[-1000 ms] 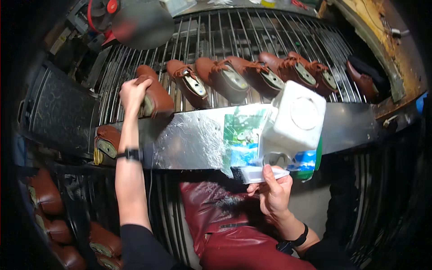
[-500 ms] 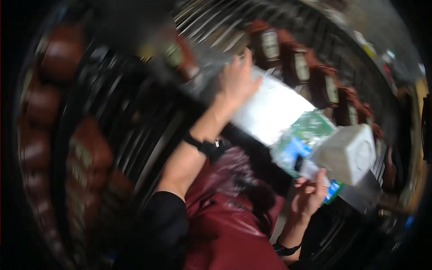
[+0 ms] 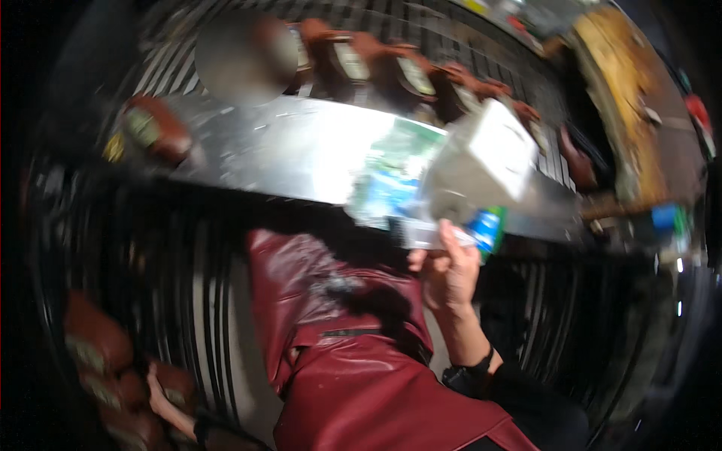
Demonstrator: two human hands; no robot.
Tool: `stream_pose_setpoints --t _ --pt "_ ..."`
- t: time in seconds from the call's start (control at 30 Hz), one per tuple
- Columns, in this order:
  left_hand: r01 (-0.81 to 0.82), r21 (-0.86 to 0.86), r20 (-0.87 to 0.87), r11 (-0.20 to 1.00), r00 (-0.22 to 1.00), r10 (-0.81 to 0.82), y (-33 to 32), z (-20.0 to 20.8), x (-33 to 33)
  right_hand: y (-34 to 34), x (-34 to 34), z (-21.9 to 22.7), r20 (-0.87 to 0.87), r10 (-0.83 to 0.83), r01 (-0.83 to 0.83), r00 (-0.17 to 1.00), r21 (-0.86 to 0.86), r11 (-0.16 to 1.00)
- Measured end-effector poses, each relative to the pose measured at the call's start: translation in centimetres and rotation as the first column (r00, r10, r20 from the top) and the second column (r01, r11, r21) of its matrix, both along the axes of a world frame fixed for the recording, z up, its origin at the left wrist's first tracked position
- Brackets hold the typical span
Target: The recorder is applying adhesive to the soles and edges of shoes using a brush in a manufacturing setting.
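Head view, blurred by motion: the white plastic jug [image 3: 481, 161] with its green-and-blue label is raised in front of the person, just over the near edge of a long shiny metal shelf [image 3: 286, 154]. The right hand [image 3: 450, 267] grasps it from below, fingers curled round the lower edge by the blue part of the label. The jug leans with its flat white face turned up and to the right.

Down at the lower left the left hand [image 3: 169, 395] reaches among brown shoe lasts [image 3: 98, 346] on a lower rack; whether it grips one cannot be told through the blur.

Beyond the shelf a row of brown shoes [image 3: 391, 71] with pale insoles sits on a rack of dark metal bars [image 3: 188, 52]. One more brown shoe [image 3: 154, 131] lies at the shelf's left end. A dark red apron [image 3: 353, 353] fills the lower middle, with more dark bars on either side. At the upper right a worn wooden surface [image 3: 624, 98] runs off into a dim room.
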State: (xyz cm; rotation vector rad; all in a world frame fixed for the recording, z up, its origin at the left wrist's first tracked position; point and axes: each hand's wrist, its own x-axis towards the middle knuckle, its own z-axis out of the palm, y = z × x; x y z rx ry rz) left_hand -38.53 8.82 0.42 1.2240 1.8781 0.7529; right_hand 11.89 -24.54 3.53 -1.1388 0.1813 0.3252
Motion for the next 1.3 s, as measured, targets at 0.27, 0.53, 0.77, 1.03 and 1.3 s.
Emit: stream_pose_setpoints --t 0.27,0.53,0.77,1.03,1.3 --pt "0.242 -0.107 0.18 0.965 0.959 -0.22 -0.9 -6.1 2.9 -5.0 0.5 -0.3 0.311 -0.334 0.365 0.89 -0.043 0.93" --pt "0.478 -0.264 0.959 0.838 0.222 0.176 -5.6 -5.2 14.2 -3.9 2.7 -4.1 0.565 -0.036 0.332 0.824 -0.431 0.839" --pt "0.487 0.532 0.72 0.693 0.171 -0.673 -5.6 -5.5 30.5 -2.9 2.9 -2.0 0.211 -0.261 0.29 0.942 -0.119 0.95" --pt "0.635 0.697 -0.558 -0.334 0.188 -0.808 -6.6 -5.7 38.5 -1.7 0.3 0.2 -0.059 0.029 -0.018 0.998 0.172 0.985" --pt "0.671 0.64 -0.644 -0.375 0.202 -0.738 -6.2 -6.1 37.8 6.8 1.0 -2.3 0.191 0.283 -0.293 0.94 0.024 0.956"
